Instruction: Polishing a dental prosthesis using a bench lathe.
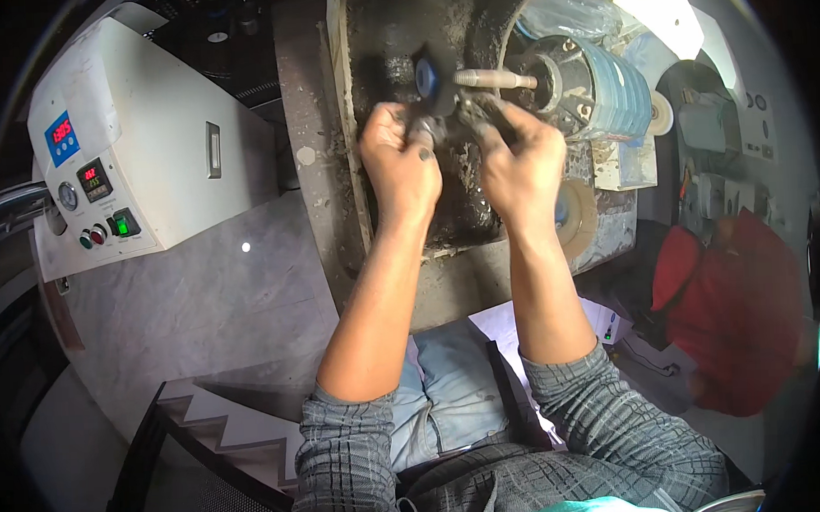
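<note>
Over a dirty, wet basin, my left hand [400,166] and my right hand [522,162] come together with bent fingers pinched closed. Their fingertips are dark with grime and partly smeared by motion. At the fingertips is a dark disc with a blue centre [428,77], its black edge blurred; both hands appear to grip its near side. Just to the right of the disc a tapered, threaded spindle [494,79] points left out of an electric motor [594,87]. My right hand is just below this spindle. Whether the disc touches the spindle tip I cannot tell.
The basin has a raised left edge [343,105]. A tan wheel [575,219] is right of my right wrist. At left stands a white machine [166,129] with lit displays and buttons. White drawers [231,425] are at lower left, and a red cloth-like thing [733,312] at right.
</note>
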`<state>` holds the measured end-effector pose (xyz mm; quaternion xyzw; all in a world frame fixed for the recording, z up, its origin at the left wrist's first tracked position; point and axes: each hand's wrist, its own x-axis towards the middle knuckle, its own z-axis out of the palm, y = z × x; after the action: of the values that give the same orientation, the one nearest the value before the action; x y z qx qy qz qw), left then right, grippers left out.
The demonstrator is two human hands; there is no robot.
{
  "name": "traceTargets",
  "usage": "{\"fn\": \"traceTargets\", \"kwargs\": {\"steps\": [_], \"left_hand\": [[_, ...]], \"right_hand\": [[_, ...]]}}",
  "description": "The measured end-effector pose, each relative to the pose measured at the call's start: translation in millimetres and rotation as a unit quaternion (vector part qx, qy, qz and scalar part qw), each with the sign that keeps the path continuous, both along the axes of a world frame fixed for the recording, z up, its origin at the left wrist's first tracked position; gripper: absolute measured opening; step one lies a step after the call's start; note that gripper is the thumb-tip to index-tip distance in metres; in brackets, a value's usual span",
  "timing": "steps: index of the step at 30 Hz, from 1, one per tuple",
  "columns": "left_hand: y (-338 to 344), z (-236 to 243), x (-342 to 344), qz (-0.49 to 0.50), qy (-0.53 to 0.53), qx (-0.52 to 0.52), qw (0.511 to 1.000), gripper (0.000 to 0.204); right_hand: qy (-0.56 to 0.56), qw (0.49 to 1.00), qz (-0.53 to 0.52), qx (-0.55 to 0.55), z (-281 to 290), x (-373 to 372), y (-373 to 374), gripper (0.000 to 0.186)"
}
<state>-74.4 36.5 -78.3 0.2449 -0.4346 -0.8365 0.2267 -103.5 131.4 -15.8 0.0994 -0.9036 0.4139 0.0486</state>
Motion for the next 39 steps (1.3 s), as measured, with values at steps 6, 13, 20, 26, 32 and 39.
{"fn": "traceTargets", "kwargs": {"steps": [6,13,20,26,32,39], "left_hand": [[3.2,-7.1,2.3,-0.033,0.029,-0.013,0.999,0.02],[2.8,-5.0,9.1,-0.032,0.005,-0.004,0.999,0.024],[-3.6,-3.8,0.2,-0.034,-0.017,0.011,0.999,0.028],[2.6,0.1,0.1,-0.035,0.002,0.046,0.998,0.026],[6.2,0.6,11.2,-0.046,0.032,0.084,0.995,0.027],[2.9,1.0,7.7,-0.046,0.033,0.086,0.995,0.027]], "right_hand": [[0.05,0.998,0.008,0.044,7.2,4.4,3.0,0.028],[-0.006,0.999,0.019,-0.045,-3.2,7.6,6.5,0.027],[-0.028,0.999,-0.006,-0.041,1.4,2.3,-2.0,0.024],[-0.004,1.0,0.0,0.011,13.3,3.7,-2.3,0.027],[-0.057,0.99,-0.002,-0.125,1.6,11.1,5.8,0.026],[-0.019,0.996,0.017,-0.089,-2.3,6.3,9.8,0.026]]}}
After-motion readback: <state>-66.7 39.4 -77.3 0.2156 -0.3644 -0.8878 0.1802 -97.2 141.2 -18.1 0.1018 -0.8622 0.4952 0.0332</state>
